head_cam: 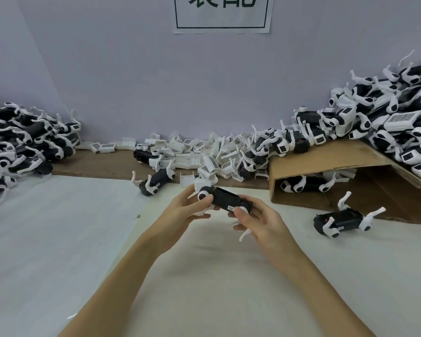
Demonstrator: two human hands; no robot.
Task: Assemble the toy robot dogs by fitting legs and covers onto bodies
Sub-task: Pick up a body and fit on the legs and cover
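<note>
From the head camera, both hands meet above the middle of the white worktop (58, 251) and hold one toy dog body (226, 199), a black block lying roughly level and raised off the surface. The left hand (182, 212) curls its fingers and thumb round the far-left end, where a white leg joint (204, 195) shows between them. The right hand (260, 221) grips the near-right end, thumb pressing on another white joint, and a thin white leg (244, 235) sticks out below its fingers.

A heap of loose white covers (199, 154) lies along the back wall, behind the hands. Two dogs with legs fitted lie on the worktop: one (156, 182) just beyond the left hand, one (343, 221) well to the right. A tipped cardboard box (326, 164) sits at right with another dog inside. Large piles of dogs fill the far left (20, 144) and the far right (387, 115). A paper sign (221, 14) hangs on the wall.
</note>
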